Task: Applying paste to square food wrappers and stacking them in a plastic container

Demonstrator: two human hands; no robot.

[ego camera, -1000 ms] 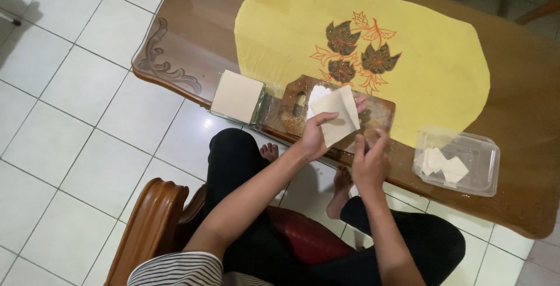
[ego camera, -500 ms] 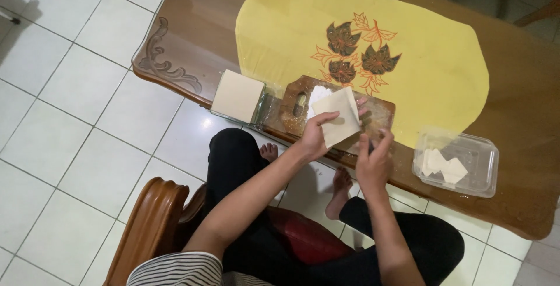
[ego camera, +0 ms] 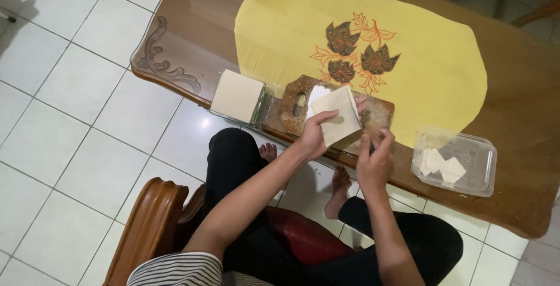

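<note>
White floor tiles surround a glass-topped wooden table. Left hand grasps a pale square dough sheet above a brown wooden cutting board; right hand is clenched just beside it, its contents indiscernible.

Square dough wrapper: pale cream, thin, flat, unfolded. It is held tilted, one corner pointing down, above the wooden cutting board, near the board's middle. The left hand supports it from beneath and at its left edge; its upper right corner sits over the board's far side. The right hand is closed just beside the wrapper's lower right edge, over the board's near rim; whether it touches the wrapper cannot be told.
</note>
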